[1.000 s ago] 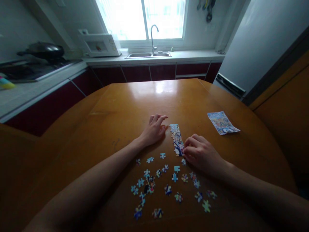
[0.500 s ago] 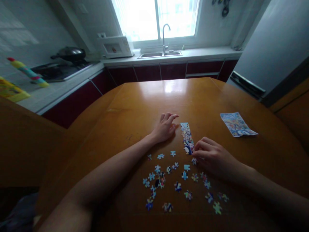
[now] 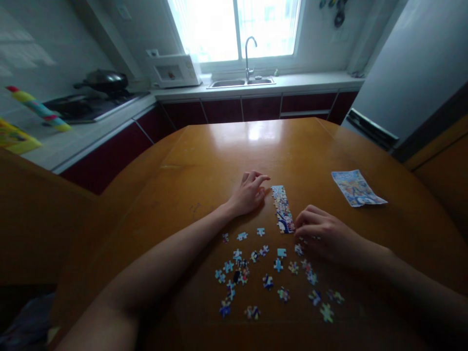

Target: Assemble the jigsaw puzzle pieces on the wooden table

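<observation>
A narrow strip of joined jigsaw pieces lies on the wooden table, a dark blue and white patch at its near end. Just left of its far end rests my left hand, fingers loosely spread and holding nothing, the index stretched toward the strip. My right hand is at the strip's near right corner with its fingers curled together; whatever they may hold is hidden. A loose puzzle piece lies just below those fingers. Several more, including a light blue piece and a green piece, are scattered nearer me.
On the table, a creased picture sheet lies to the right. Beyond the table are a sink, a microwave and a stove with a black pan. A fridge stands at the right.
My right hand has shifted slightly right, away from the strip's near corner, uncovering more of the loose piece below it. My left hand stays in place. The view has moved slightly.
</observation>
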Action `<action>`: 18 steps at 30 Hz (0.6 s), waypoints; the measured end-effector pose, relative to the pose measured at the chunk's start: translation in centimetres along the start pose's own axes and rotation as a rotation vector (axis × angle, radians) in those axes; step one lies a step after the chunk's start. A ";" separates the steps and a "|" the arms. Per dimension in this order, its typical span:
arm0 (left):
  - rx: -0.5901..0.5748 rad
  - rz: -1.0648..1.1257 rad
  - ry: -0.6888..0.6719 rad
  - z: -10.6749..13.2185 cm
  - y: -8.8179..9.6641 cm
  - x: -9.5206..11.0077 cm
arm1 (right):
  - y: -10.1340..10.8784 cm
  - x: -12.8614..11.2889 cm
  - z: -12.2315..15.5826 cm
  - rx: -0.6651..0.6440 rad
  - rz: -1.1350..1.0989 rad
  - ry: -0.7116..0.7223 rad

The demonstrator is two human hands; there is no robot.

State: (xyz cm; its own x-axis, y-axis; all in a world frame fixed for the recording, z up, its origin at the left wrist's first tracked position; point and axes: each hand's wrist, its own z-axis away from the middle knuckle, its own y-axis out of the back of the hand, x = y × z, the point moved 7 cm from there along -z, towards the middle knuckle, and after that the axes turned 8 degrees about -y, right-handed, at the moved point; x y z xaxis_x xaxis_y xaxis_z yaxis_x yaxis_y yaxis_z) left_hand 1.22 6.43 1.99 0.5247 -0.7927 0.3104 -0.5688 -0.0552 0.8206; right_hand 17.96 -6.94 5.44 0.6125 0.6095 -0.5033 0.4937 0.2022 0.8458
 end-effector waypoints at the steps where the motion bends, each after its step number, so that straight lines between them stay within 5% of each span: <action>1: -0.001 0.001 0.000 0.0 0.0 0.0 | 0.2 0.3 0.0 0.023 -0.009 -0.006; 5: 0.008 0.004 -0.006 0.0 -0.1 0.0 | 0.0 0.4 -0.1 0.089 -0.045 -0.004; 9: 0.021 0.003 -0.022 0.0 -0.1 0.2 | -0.6 -2.1 -0.8 0.160 -0.044 0.030; 18: 0.015 0.010 -0.031 -0.1 -0.1 0.4 | -6.6 -11.4 -4.3 -0.113 0.148 0.293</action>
State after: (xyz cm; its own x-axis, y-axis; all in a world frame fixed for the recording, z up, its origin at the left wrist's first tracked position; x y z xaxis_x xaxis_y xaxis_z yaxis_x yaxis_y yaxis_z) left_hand 1.52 6.14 2.08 0.4995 -0.8115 0.3033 -0.5836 -0.0565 0.8101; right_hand 5.07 -11.97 6.37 0.4608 0.8295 -0.3155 0.3312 0.1692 0.9283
